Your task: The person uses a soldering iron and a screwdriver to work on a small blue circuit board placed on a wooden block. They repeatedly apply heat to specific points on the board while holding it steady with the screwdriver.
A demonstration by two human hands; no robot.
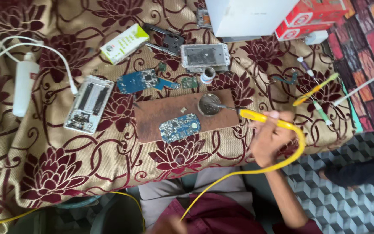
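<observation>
My right hand point(268, 138) pinches the light, stiff yellow-handled soldering iron point(256, 116) by its grip, tip toward the round metal tin point(209, 104) at nine o'clock; left hand unseen.

A yellow soldering iron point(256, 115), blue circuit board point(179, 128), brown wooden board point(152, 117), beige cloth point(44, 143) with maroon flowers.

Right hand point(268, 138) is seen bare, no glove, ring or watch visible; forearm uncovered down to the frame edge. Maroon top is worn, grey trousers at the lap. Left hand barely shown at bottom edge, details not discernible.
</observation>
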